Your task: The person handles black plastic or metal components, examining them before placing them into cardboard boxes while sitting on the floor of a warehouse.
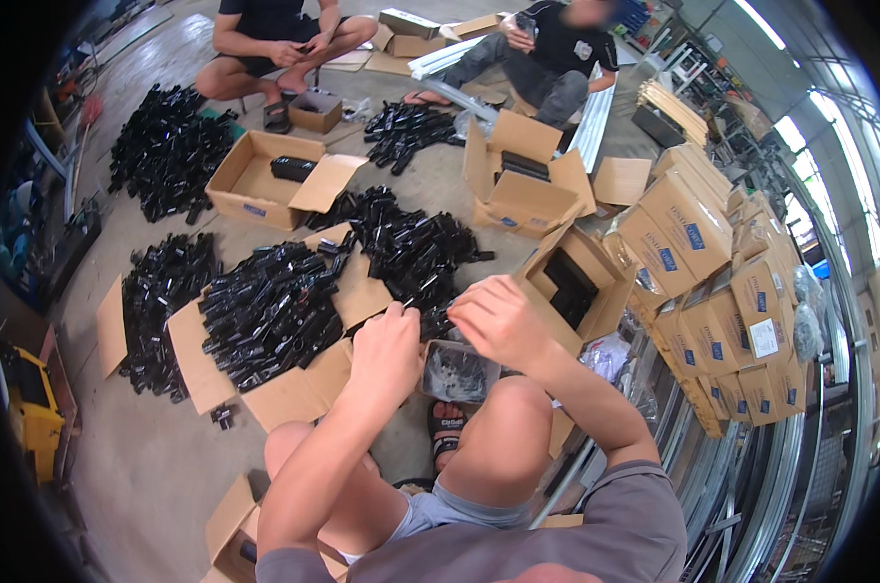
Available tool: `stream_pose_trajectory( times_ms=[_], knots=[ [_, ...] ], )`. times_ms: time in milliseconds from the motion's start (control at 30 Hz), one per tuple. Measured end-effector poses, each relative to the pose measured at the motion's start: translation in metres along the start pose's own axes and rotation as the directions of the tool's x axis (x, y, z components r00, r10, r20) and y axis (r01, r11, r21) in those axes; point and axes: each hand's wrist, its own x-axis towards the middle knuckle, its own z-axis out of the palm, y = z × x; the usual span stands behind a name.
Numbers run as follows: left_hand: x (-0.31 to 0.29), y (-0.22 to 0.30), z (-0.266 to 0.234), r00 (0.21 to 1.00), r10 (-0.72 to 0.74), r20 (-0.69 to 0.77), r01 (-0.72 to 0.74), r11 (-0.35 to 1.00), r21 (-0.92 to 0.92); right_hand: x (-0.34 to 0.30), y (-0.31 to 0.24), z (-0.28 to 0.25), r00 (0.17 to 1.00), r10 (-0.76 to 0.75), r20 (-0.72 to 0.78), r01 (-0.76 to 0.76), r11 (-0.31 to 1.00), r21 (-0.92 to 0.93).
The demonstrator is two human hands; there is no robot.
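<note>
head view: an opened carton (197, 360) bore a heap of black parts (275, 311); a plastic tub (494, 377) stood just below the hands. left hand (389, 340) and right hand (498, 316): fingers curled, fingertips near each other; could not tell whether they gripped a part. judged best: wrists steady, kept above the tub.

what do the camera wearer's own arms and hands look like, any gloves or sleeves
The left hand and right hand are ungloved, with nothing visible on the wrists. Both forearms are uncovered, and the plain dark grey fabric sleeves are short. Any rings are too small to tell.
</note>
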Motion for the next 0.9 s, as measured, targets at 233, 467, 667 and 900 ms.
stream_pose_trajectory(
  times_ms=[233, 467, 667, 900],
  knots=[
    [-0.001, 0.001, 0.005, 0.998, 0.039, -0.054, -0.042, 0.998, -0.049, -0.005, 0.000, -0.001, 0.999, 0.046, -0.009, -0.047, 0.999, -0.026],
    [-0.005, 0.014, -0.013, 1.000, -0.007, 0.022, 0.011, 0.988, -0.153, 0.002, -0.003, -0.006, 0.968, 0.249, -0.028, -0.242, 0.959, 0.150],
    [-0.004, 0.015, -0.019, 1.000, 0.009, -0.025, -0.018, 0.936, -0.352, 0.017, -0.001, -0.003, 0.582, 0.798, -0.158, -0.563, 0.536, 0.629],
    [0.004, 0.006, -0.005, 0.980, -0.069, 0.187, 0.190, 0.592, -0.783, 0.015, -0.011, 0.009, 0.561, 0.778, 0.284, -0.379, -0.064, 0.923]
  ],
)
